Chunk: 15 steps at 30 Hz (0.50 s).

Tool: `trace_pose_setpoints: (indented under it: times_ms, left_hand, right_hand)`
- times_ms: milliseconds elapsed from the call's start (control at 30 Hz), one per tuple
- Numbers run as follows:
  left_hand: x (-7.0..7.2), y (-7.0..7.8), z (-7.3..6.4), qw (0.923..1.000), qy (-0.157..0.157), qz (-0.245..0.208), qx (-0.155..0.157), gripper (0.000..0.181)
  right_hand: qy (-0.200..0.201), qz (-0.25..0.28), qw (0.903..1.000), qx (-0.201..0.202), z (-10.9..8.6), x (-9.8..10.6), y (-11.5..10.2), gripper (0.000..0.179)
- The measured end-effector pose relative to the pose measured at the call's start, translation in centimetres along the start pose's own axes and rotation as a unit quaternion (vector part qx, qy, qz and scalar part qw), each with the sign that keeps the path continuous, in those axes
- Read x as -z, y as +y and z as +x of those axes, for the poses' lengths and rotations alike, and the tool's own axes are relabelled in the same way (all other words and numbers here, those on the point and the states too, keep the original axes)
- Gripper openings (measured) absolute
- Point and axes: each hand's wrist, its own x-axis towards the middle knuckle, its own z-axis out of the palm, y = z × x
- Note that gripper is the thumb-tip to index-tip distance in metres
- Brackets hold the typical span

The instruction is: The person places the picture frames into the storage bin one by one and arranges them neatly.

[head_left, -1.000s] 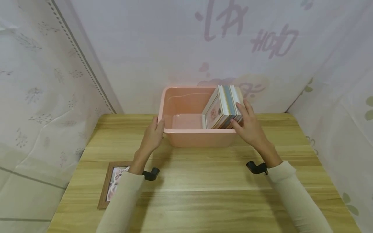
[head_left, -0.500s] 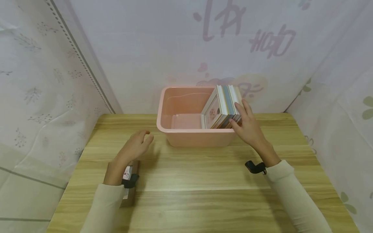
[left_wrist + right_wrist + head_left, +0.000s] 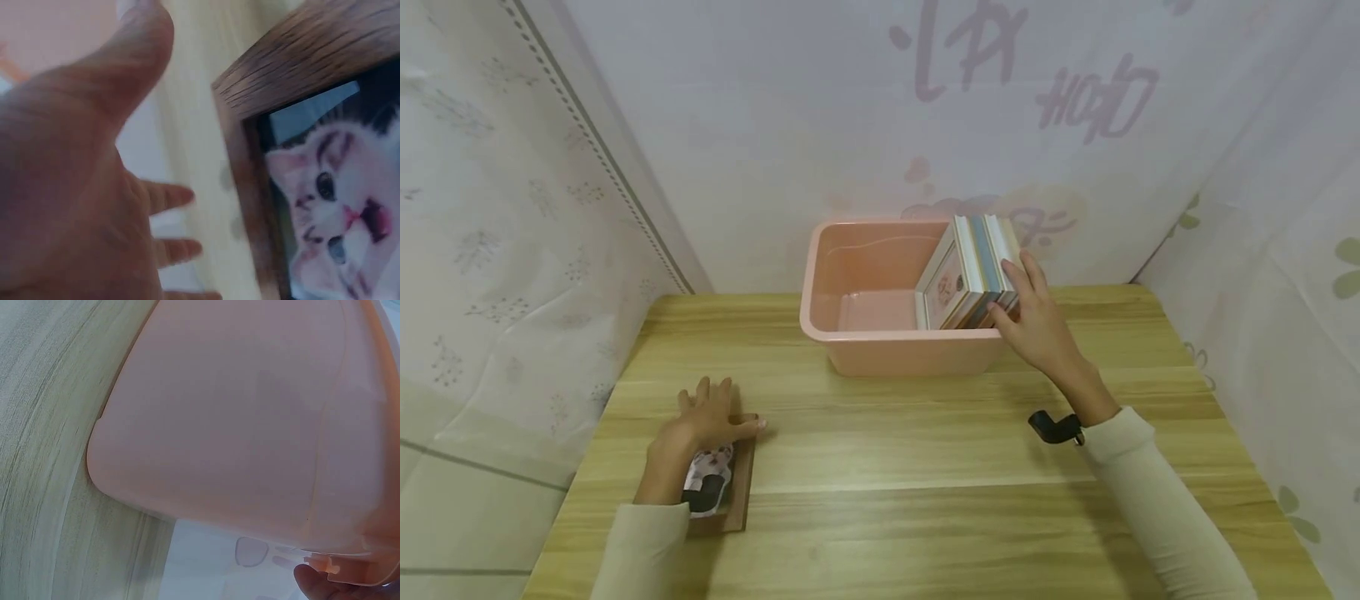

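Observation:
Over the upper part of a brown wooden picture frame (image 3: 741, 492) with a kitten photo, my left hand (image 3: 700, 421) spreads its fingers. The left wrist view shows a gap between that hand and the frame (image 3: 244, 169). My right hand (image 3: 1037, 325) holds the right rim of a pink plastic basin (image 3: 910, 354), its thumb inside against a stack of picture frames (image 3: 973, 267). These lean on edge in the basin's right side, white, blue and tan edges up. In the right wrist view one fingertip (image 3: 309, 581) shows below the basin's rim; the other fingers are hidden.
The basin stands near the back edge of a light wooden table (image 3: 880, 467). Its left half shows bare floor. A printed curtain (image 3: 775, 142) rises close behind, with more hanging cloth on both sides.
My left hand has let go of the basin's left rim and moved left and toward me, over the brown picture frame. My right hand stays at the basin's right side.

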Motion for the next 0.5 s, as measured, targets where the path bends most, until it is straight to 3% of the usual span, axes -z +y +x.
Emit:
trace_pose_setpoints:
  times_ms: [233, 500]
  left_hand:
    - [-2.4, -1.6, 0.7, 0.999, 0.009, 0.002, 0.044, 0.1]
    - [-2.1, 0.0, -0.3, 0.9978, 0.011, 0.009, 0.065, 0.108]
  right_hand:
    - [0.001, 0.002, 1.0, 0.001, 0.1, -0.2, -0.1, 0.069]
    - [0.006, 0.008, 0.9999, -0.006, -0.1, -0.2, 0.0, 0.069]
